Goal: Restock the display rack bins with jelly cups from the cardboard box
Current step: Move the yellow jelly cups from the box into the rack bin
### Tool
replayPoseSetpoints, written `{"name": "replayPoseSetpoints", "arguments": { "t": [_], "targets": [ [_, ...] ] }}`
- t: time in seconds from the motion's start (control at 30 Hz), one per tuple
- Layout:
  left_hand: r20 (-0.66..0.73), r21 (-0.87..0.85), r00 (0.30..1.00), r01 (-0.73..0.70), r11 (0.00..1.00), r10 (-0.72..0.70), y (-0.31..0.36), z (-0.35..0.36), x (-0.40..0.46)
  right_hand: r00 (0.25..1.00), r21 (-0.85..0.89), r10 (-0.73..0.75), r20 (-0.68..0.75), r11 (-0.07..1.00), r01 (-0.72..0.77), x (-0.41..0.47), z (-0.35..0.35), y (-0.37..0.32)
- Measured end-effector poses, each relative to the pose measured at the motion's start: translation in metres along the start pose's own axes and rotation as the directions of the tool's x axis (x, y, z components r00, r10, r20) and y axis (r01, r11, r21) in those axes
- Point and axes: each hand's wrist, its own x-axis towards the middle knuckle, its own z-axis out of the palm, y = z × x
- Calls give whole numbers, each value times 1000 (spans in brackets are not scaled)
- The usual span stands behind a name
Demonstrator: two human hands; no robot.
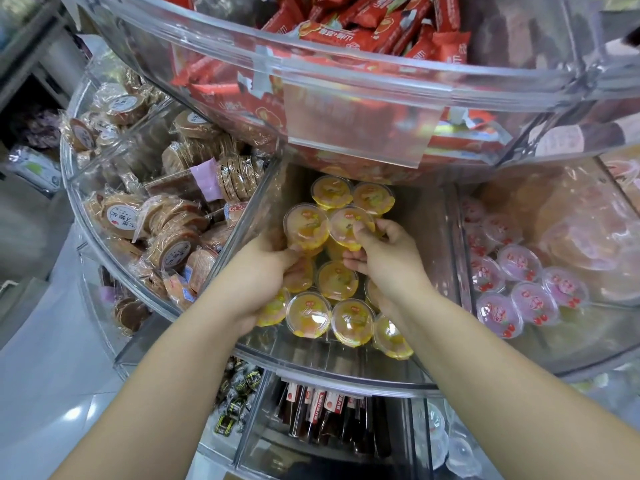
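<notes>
— So where do they go?
— Into the middle wedge of the clear curved acrylic display rack [346,362], between the biscuit bin and the pink cups.
— And the hands?
— Left hand [259,275] curls round one round yellow plastic jelly cup [306,225]; right hand [388,251] pinches another by its rim [351,223]. Both sit above the cups already lying there.
— Advice?
— I'd set them lid-up in the back gap, gently, so neighbours don't tip. No cardboard box in view.

Left hand [258,271] fingers hidden under yellow jelly cups [306,226]; cardboard box out of frame.
</notes>
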Motion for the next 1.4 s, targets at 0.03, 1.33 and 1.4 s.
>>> {"name": "replayPoseSetpoints", "arguments": {
  "t": [0.03, 1.33, 1.4],
  "targets": [
    [3, 41, 1000, -14, 999, 14, -3, -2, -5, 1000, 1, 0, -1, 1000, 0, -1, 0, 0],
    [63, -49, 990, 131, 990, -128, 3, 4, 12, 995, 169, 102, 20, 980, -104, -2, 0, -2],
    [68, -31, 995, 79, 996, -77, 5, 3, 6, 987, 185, 146, 63, 970, -156, -4, -1, -2]
  ]
}}
